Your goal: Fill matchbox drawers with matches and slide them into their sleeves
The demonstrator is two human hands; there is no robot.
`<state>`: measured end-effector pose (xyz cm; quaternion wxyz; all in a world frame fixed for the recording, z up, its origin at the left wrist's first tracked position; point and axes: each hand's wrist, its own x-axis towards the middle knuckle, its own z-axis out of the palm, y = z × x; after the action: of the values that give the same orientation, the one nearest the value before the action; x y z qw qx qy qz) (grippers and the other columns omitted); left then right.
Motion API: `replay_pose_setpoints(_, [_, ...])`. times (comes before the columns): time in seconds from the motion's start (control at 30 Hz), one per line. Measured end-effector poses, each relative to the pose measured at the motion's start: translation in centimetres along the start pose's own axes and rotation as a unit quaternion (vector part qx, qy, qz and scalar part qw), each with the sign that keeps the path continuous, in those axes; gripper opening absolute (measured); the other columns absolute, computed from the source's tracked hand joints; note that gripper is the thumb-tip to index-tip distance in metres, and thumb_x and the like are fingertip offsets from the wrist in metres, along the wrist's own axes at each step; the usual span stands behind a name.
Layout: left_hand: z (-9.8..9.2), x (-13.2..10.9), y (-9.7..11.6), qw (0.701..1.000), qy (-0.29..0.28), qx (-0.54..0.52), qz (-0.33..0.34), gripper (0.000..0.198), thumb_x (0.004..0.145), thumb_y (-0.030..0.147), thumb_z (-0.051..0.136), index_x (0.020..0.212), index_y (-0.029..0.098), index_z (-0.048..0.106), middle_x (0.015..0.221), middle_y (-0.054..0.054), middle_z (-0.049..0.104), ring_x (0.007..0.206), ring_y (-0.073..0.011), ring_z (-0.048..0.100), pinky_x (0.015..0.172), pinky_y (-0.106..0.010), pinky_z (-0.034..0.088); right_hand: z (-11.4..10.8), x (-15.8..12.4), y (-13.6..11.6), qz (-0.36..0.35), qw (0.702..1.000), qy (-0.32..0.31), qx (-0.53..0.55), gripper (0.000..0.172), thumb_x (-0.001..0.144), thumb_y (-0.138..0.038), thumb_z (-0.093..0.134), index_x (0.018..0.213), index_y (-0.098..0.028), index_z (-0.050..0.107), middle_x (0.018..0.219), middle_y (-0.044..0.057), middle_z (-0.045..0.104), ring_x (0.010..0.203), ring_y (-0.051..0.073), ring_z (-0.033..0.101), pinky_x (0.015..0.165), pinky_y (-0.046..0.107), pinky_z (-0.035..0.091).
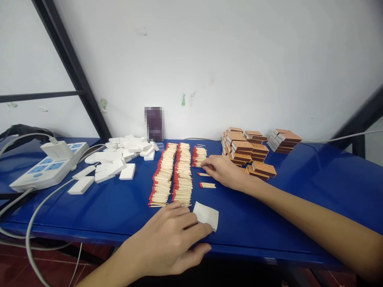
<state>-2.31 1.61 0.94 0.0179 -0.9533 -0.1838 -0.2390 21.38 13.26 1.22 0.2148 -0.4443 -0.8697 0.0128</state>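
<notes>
Two long rows of red-tipped matches, the left row [163, 173] and the right row [182, 175], lie side by side on the blue table [248, 223]. A shorter match pile [199, 155] lies to their right. My right hand [223, 169] is at the near end of that pile, fingertips closed together on matches there. Just below it lie two small groups of matches, the lower group [207, 185] fully visible. My left hand [179, 235] hovers over the table's front edge, its index fingertip touching a slightly curled white paper piece [206, 215], thumb held apart.
Brown matchboxes [242, 146] are stacked at the back right, with another stack [284, 140] beyond. White matchbox trays [119, 155] are heaped at the left. A power strip [44, 171] with cables stands far left. A blurred dark object [154, 124] leans against the wall.
</notes>
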Motion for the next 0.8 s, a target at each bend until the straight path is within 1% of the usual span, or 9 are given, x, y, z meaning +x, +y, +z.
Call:
replay_pose_setpoints(0.2, [-0.03, -0.03, 0.06, 1.0, -0.005, -0.003, 0.001, 0.019, 0.098, 0.028, 0.053, 0.11, 0.018, 0.063, 0.076, 0.0, 0.063, 0.065, -0.0187, 0.06, 0.067, -0.035, 0.052, -0.08, -0.17, -0.07, -0.007, 1.0, 0.012, 0.007, 0.019, 0.088, -0.01, 0.052, 0.083, -0.016, 0.07, 0.072, 0.003, 0.063, 0.065, 0.014, 0.053, 0.063, 0.025, 0.036])
replay_pose_setpoints(0.37, [-0.01, 0.0, -0.01, 1.0, -0.003, -0.005, 0.0, 0.019, 0.097, 0.027, 0.053, 0.111, 0.019, 0.063, 0.076, 0.0, 0.063, 0.064, -0.0183, 0.059, 0.066, -0.035, 0.051, -0.15, -0.17, -0.23, -0.001, 1.0, -0.001, 0.006, 0.02, 0.087, -0.008, 0.052, 0.079, -0.017, 0.068, 0.069, 0.002, 0.06, 0.063, 0.014, 0.052, 0.063, 0.025, 0.035])
replay_pose_setpoints(0.57, [0.05, 0.04, -0.04, 1.0, -0.005, -0.001, 0.002, 0.02, 0.098, 0.028, 0.052, 0.111, 0.018, 0.063, 0.078, -0.001, 0.064, 0.066, -0.0184, 0.06, 0.07, -0.035, 0.052, -0.01, -0.18, -0.01, -0.002, 1.0, -0.002, 0.01, 0.02, 0.088, -0.012, 0.051, 0.082, -0.016, 0.07, 0.068, 0.002, 0.059, 0.064, 0.015, 0.051, 0.063, 0.026, 0.035])
replay_pose_setpoints(0.8, [0.0, 0.01, -0.02, 1.0, -0.005, 0.0, 0.003, 0.02, 0.098, 0.027, 0.051, 0.111, 0.019, 0.063, 0.077, 0.0, 0.063, 0.065, -0.0183, 0.06, 0.069, -0.035, 0.052, -0.06, -0.32, 0.16, 0.009, 0.999, 0.004, 0.032, 0.019, 0.088, -0.018, 0.052, 0.084, -0.018, 0.071, 0.065, 0.001, 0.058, 0.06, 0.014, 0.049, 0.062, 0.026, 0.034])
